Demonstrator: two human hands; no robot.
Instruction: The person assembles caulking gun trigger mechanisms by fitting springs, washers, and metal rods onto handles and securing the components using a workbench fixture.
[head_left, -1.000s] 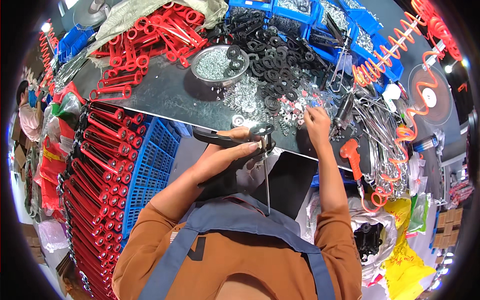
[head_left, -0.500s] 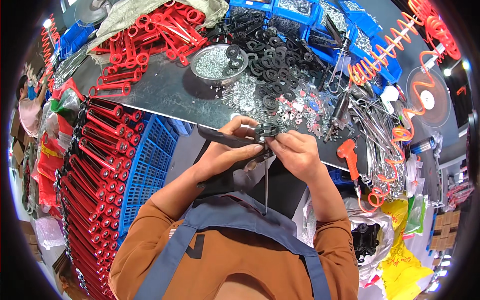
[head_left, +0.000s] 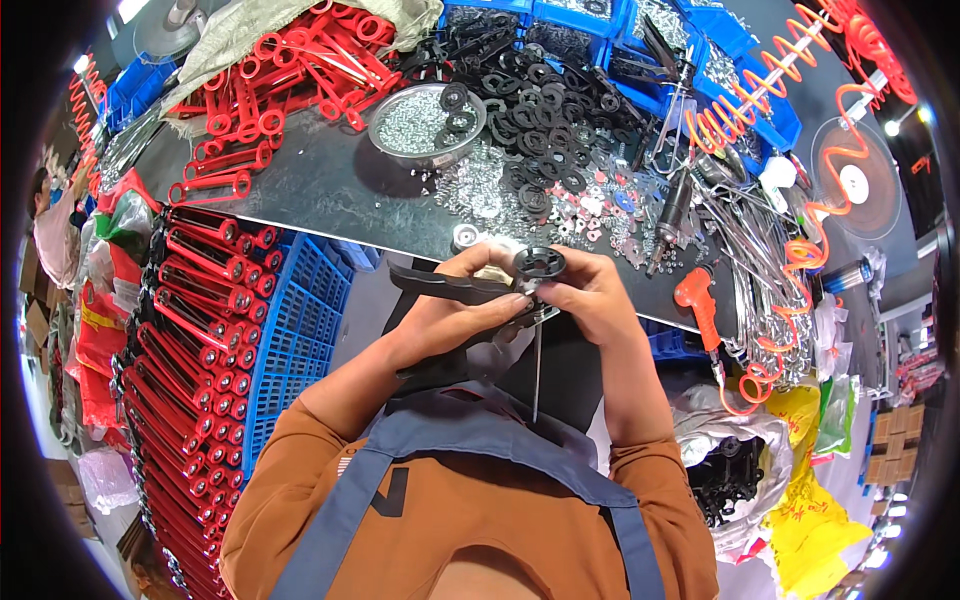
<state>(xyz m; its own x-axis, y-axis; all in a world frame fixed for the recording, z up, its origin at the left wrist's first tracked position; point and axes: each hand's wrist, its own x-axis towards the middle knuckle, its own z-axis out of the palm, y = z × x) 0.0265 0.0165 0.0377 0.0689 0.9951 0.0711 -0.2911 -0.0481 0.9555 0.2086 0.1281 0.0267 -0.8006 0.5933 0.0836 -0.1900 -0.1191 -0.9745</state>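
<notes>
Just off the bench's near edge, my left hand (head_left: 455,318) is closed around a black handle assembly (head_left: 445,286), whose flat grip points out to the left. A thin metal rod (head_left: 537,375) runs from it toward my body. On top of the assembly sits a black slotted ring (head_left: 540,262). My right hand (head_left: 598,300) pinches at the ring's right side, thumb and fingers touching it. Part of the assembly's underside is hidden by my fingers. A round metal piece (head_left: 465,236) rests on the bench edge beside my left fingers.
On the bench (head_left: 330,195) stands a metal bowl (head_left: 428,162) of small parts, near heaped black rings (head_left: 540,120). Red frames (head_left: 300,65) pile at far left; more fill a blue crate (head_left: 300,330). An orange-red air gun (head_left: 700,300), coiled hose and metal rods lie right.
My right fingers have shifted around the ring, which now shows more of its face. The view has shifted slightly. The left hand keeps hold of the handle assembly.
</notes>
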